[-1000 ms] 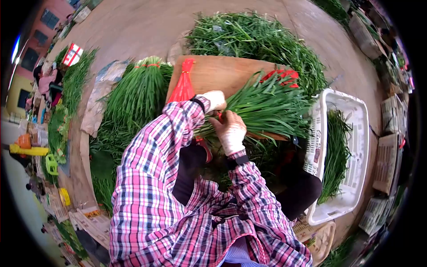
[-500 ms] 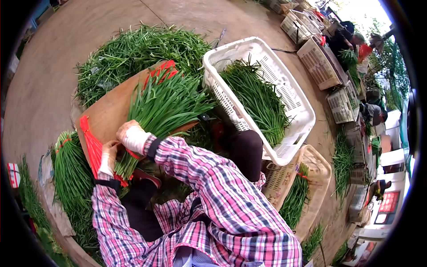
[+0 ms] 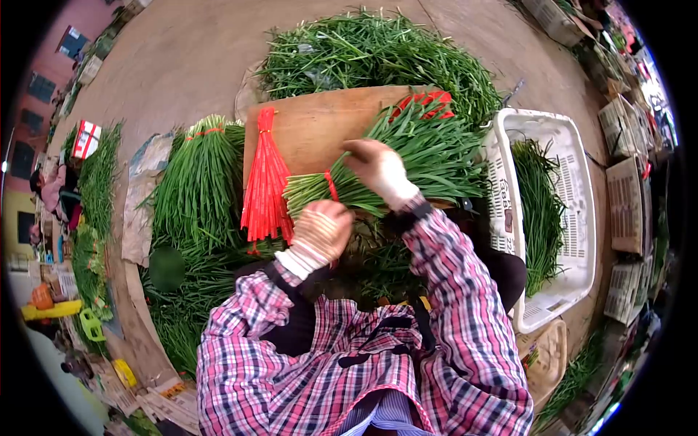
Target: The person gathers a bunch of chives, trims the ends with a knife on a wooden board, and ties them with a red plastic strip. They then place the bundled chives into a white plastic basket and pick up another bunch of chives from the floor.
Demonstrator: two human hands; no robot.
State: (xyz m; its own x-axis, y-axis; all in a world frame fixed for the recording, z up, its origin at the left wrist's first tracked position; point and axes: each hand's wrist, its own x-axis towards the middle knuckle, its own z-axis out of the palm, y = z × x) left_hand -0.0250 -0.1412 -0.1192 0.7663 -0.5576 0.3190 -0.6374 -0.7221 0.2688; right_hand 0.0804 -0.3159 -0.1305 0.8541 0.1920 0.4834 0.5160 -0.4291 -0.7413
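A bunch of garlic chives (image 3: pixel 429 156) lies across a wooden board (image 3: pixel 313 123), its pale stalk ends pointing left. A narrow red tie (image 3: pixel 331 185) circles it near those ends. My left hand (image 3: pixel 321 227), wrapped in white at the wrist, is closed at the near side of the stalks, fingertips partly hidden. Over the top of the bunch, right of the tie, my right hand (image 3: pixel 376 166) curls its fingers against the leaves. A fan of red tie strips (image 3: pixel 267 185) hangs at the board's left side.
Loose chives (image 3: pixel 371 54) are heaped beyond the board. A tied bunch (image 3: pixel 203 174) stands at the left. On my right, a white plastic crate (image 3: pixel 579 203) holds more chives, with a beige crate (image 3: pixel 549 356) nearer me. Stacked crates (image 3: pixel 629 203) line the far right.
My view has swung left. My hands have moved apart from the tie: the left is at the bunch's near side, the right on its top. The red tie now sits around the stalks.
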